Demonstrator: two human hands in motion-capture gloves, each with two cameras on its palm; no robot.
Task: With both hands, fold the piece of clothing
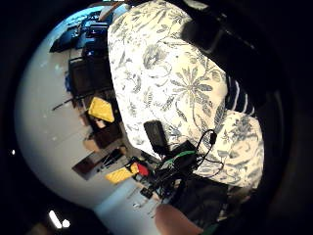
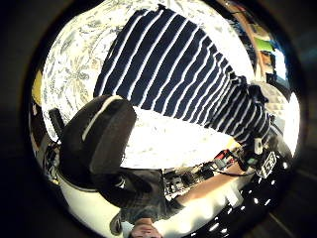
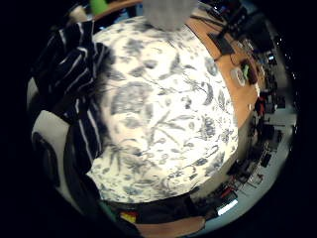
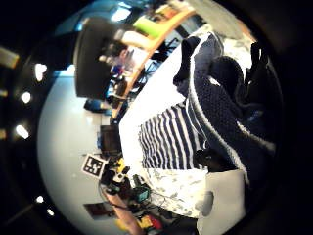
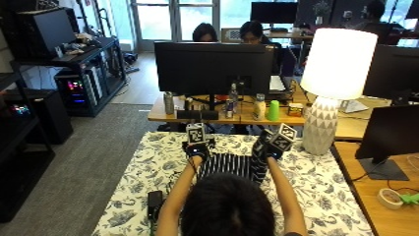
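Striped clothing (image 5: 229, 164), dark blue with thin white lines, lies on the flower-printed tablecloth (image 5: 137, 184) in front of the person, between their outstretched forearms. The left hand (image 5: 195, 149) sits at the garment's far left corner; its thumb-side palm view shows the cloth spread flat beside a gloved finger (image 2: 99, 139), but whether that hand pinches the fabric I cannot tell. The right hand (image 5: 270, 147) is at the far right corner, its fingers curled round a bunched fold of the clothing (image 4: 230, 103), lifted off the table. A white lamp (image 5: 330, 83) stands just beyond the right hand, a monitor (image 5: 213, 68) on the desk behind. A small black device (image 5: 155, 199) lies on the tablecloth near the left elbow.
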